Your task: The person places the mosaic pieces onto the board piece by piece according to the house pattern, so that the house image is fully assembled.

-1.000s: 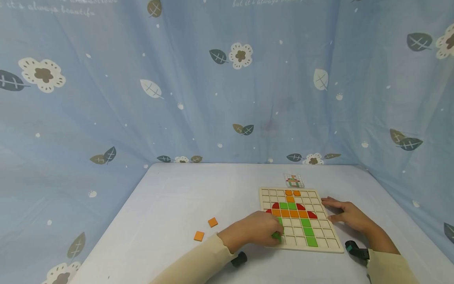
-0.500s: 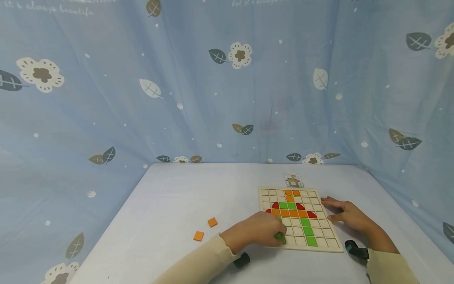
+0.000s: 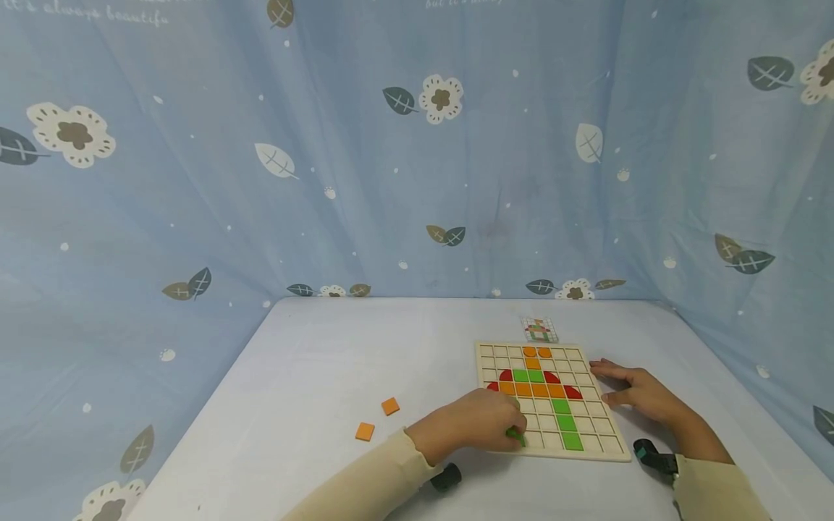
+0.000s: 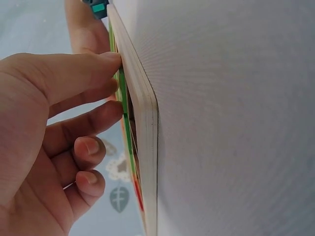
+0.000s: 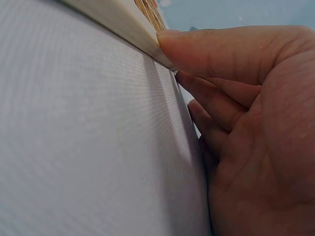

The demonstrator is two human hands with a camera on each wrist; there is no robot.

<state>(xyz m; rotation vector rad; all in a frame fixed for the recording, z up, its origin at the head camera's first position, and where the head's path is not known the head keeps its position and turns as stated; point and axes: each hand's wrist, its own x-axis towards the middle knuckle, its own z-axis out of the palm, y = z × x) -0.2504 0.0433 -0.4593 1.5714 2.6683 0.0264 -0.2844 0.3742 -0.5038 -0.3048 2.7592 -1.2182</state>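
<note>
The wooden grid board [image 3: 598, 427] lies on the white table, with green, orange and red tiles set in its squares. Over its near left corner, my left hand [image 3: 478, 420] pinches a green square tile [image 3: 517, 435] between thumb and fingers. In the left wrist view the thumb [image 4: 83, 69] and fingertips meet at the green tile [image 4: 123, 88], just at the board's edge. My right hand [image 3: 641, 394] rests beside the board's right side, fingers fairly straight. Its thumb [image 5: 211, 51] touches the board's edge [image 5: 133, 32] in the right wrist view.
Two loose orange square tiles, a nearer one [image 3: 365, 432] and a farther one [image 3: 390, 406], lie left of the board. A small pattern card [image 3: 539, 330] sits behind it. Blue printed cloth [image 3: 365, 145] hangs around the table's back and sides.
My left hand has shifted slightly right along the board's near edge, and the green tile in its fingers now appears more tilted. The right hand stays in place.
</note>
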